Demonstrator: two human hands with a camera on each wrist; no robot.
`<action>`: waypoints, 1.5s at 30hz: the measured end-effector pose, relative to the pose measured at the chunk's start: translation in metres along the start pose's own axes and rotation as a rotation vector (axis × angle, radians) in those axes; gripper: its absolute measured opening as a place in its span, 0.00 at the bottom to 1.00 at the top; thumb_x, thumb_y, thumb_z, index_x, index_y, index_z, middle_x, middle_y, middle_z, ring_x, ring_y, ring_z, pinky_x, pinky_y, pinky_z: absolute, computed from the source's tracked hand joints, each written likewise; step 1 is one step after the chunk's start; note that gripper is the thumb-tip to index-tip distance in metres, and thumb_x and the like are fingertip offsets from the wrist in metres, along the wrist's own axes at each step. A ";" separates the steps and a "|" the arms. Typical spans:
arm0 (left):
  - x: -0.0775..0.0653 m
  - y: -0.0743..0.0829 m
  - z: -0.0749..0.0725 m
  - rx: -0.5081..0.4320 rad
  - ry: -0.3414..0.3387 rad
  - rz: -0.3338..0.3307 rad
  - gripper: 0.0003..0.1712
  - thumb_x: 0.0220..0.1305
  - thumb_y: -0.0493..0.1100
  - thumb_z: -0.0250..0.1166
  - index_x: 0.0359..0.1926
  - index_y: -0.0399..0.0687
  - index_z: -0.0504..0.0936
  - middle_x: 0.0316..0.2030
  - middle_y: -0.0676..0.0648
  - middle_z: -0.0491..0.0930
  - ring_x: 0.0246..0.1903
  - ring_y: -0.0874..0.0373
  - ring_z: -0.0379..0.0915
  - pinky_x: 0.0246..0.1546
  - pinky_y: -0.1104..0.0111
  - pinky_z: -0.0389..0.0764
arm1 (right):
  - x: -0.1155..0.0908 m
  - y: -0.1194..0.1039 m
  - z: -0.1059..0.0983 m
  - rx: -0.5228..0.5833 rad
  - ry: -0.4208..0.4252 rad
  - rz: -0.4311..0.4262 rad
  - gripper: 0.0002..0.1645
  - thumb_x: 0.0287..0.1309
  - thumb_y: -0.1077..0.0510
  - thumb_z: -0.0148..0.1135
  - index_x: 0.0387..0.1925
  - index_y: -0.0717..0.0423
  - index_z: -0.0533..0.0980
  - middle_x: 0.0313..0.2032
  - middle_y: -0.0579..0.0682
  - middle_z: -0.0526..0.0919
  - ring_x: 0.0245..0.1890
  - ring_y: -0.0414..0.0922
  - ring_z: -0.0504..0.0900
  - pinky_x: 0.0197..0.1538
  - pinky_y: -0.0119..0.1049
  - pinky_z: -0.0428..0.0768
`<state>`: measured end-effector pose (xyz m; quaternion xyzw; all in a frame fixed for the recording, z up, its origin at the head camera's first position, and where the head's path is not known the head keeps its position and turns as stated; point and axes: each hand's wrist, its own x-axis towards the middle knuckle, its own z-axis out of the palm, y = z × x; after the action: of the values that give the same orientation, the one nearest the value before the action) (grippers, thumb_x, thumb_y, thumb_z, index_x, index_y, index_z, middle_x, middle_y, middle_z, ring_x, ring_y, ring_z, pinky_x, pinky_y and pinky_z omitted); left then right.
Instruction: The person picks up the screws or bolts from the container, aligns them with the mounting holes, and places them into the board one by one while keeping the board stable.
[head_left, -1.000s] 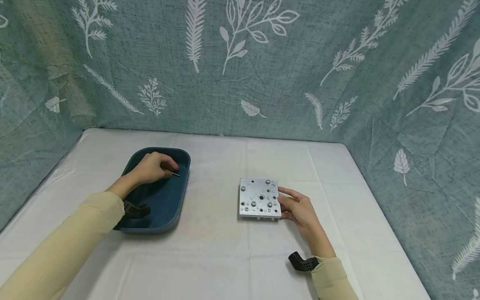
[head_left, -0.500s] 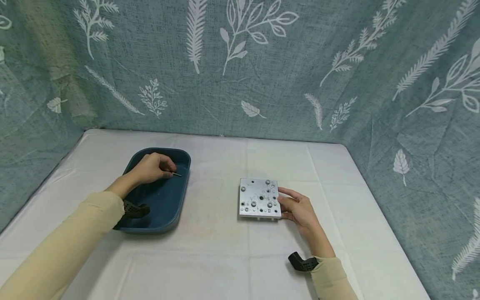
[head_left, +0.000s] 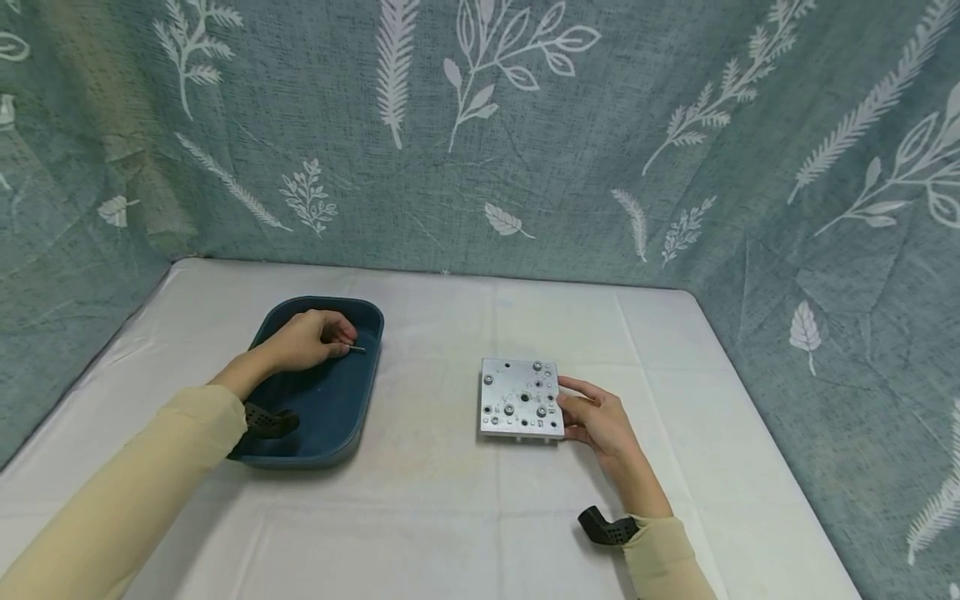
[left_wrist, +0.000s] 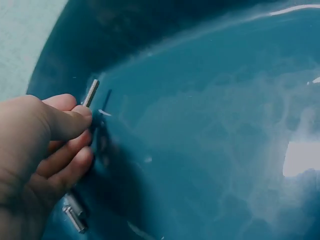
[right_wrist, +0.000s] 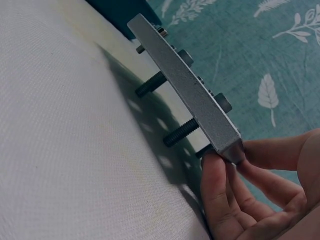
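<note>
Screw (left_wrist: 91,92) shifted slightly; left hand (head_left: 309,340) pinches it. Likely light, slick; hold mid-shank. Right hand (head_left: 602,421) grips plate (head_left: 512,388) at right edge.

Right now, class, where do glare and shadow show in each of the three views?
Head: fairly even light, with a dim shadow beside the left sleeve; left wrist: a bright glare patch in the blue tray, and dark shadow beside the left hand and its screw; right wrist: the shadow of the metal plate, dotted with light spots, on the white cloth.
</note>
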<state>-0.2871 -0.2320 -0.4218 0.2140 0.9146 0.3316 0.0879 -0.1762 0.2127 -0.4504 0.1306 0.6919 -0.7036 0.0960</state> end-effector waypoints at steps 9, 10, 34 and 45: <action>-0.012 0.013 -0.015 -0.222 0.109 -0.002 0.12 0.68 0.33 0.63 0.50 0.31 0.78 0.43 0.38 0.81 0.42 0.45 0.81 0.41 0.63 0.83 | -0.001 0.000 0.000 -0.002 0.013 -0.004 0.23 0.64 0.63 0.61 0.61 0.56 0.76 0.41 0.59 0.85 0.30 0.46 0.82 0.28 0.33 0.81; -0.013 0.016 -0.016 -0.244 0.123 0.008 0.12 0.68 0.34 0.64 0.50 0.32 0.78 0.43 0.38 0.82 0.43 0.45 0.81 0.42 0.61 0.82 | -0.001 0.000 0.000 -0.001 0.015 -0.004 0.23 0.64 0.63 0.61 0.61 0.56 0.76 0.41 0.59 0.85 0.29 0.46 0.82 0.28 0.34 0.81; -0.001 0.141 0.061 -0.464 -0.013 0.349 0.08 0.66 0.33 0.65 0.46 0.40 0.82 0.41 0.44 0.83 0.41 0.55 0.80 0.43 0.64 0.81 | 0.000 0.003 0.003 0.000 0.003 -0.018 0.23 0.65 0.63 0.61 0.62 0.56 0.75 0.41 0.58 0.85 0.29 0.45 0.81 0.27 0.32 0.80; 0.008 0.150 0.100 -0.395 -0.094 0.319 0.08 0.63 0.29 0.66 0.43 0.39 0.81 0.40 0.41 0.84 0.39 0.59 0.80 0.43 0.68 0.81 | -0.003 0.003 0.003 -0.008 0.016 -0.012 0.23 0.65 0.63 0.61 0.62 0.57 0.75 0.41 0.57 0.85 0.30 0.44 0.81 0.27 0.32 0.80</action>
<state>-0.2143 -0.0681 -0.4013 0.3492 0.7817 0.5033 0.1169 -0.1729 0.2092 -0.4526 0.1317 0.6964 -0.7001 0.0869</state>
